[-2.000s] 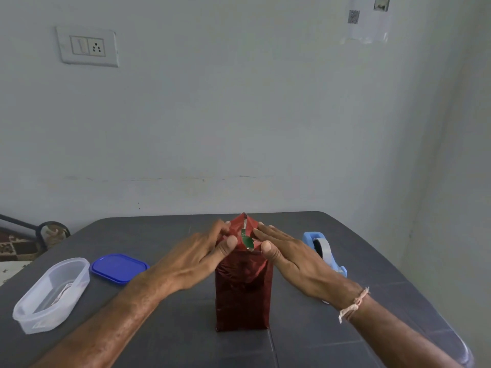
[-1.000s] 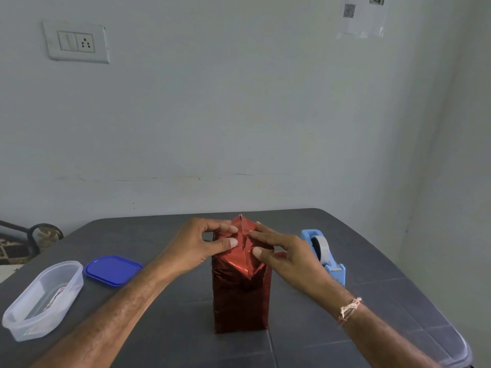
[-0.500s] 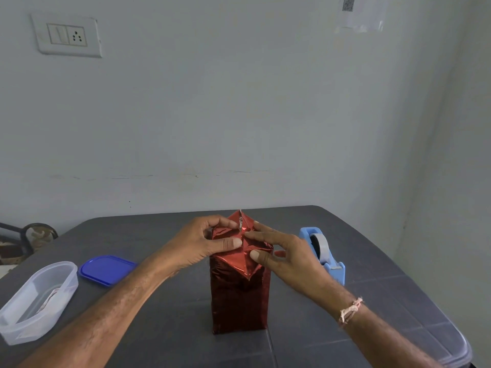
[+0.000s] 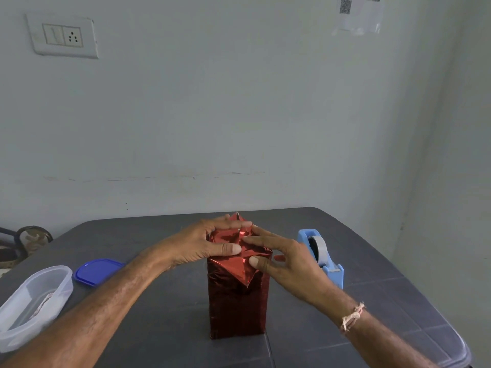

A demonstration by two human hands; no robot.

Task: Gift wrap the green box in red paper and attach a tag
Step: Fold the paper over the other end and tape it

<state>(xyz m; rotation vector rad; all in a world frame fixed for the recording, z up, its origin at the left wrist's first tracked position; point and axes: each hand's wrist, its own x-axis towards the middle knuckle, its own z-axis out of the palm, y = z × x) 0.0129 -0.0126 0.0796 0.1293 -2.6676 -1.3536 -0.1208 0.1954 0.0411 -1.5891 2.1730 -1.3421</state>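
Wrapped box stood upright mid-table, its top under my fingers. My left hand curled over the folded red paper at the top, thumb on the near flap, gripping it. My right hand pressed the same flap with straight fingers, unclenched. Blue tape dispenser sat just behind it, partly covered. Blue lid and clear tub lay left, apart. The box's own surface was hidden; I could not make out the tub's contents.
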